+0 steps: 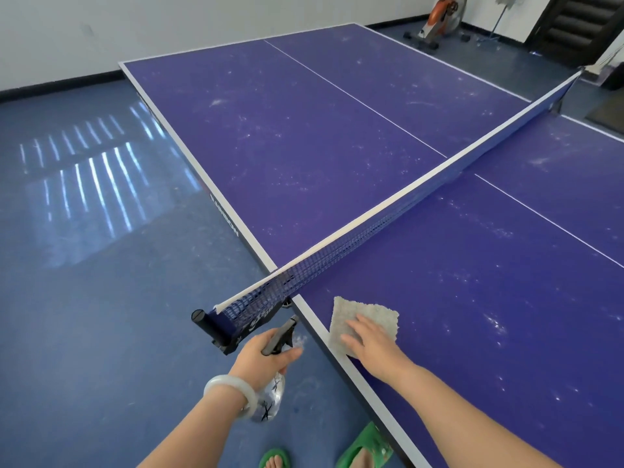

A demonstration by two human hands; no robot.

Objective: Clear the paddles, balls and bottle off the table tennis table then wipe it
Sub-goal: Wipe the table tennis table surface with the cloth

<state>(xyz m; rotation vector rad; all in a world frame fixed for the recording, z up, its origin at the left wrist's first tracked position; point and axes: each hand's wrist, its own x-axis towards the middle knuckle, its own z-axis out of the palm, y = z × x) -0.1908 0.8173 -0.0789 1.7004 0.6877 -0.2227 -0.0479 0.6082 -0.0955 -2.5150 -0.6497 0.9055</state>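
The right hand (pixel 369 342) lies flat on a grey cloth (pixel 368 314), fingers straight and pointing toward 10 o'clock, pressing it onto the purple table (pixel 472 298) just inside the near side edge. Most of the cloth shows beyond the fingertips toward 12 o'clock, while its near part is covered by the palm. Off the table at 9 o'clock of the cloth, the left hand (pixel 260 361) is curled round the neck of a spray bottle (pixel 270 401), held over the blue floor (pixel 101 298) with the dark nozzle aimed toward 1 o'clock at the table edge. The clear body hangs below the hand, partly hidden behind the wrist and a pale bracelet (pixel 223 388), and whether a finger sits on the trigger cannot be told. The net (pixel 371 228) runs from its post (pixel 206 324), just at 11 o'clock of the left hand, away toward 2 o'clock across the table. White smudges speckle both halves of the surface. The table's right side is cut off by the frame. At 6 o'clock, green sandals (pixel 366 444) are cut off by the bottom edge. An exercise machine (pixel 439 18) stands far off at 1 o'clock, only partly in view.
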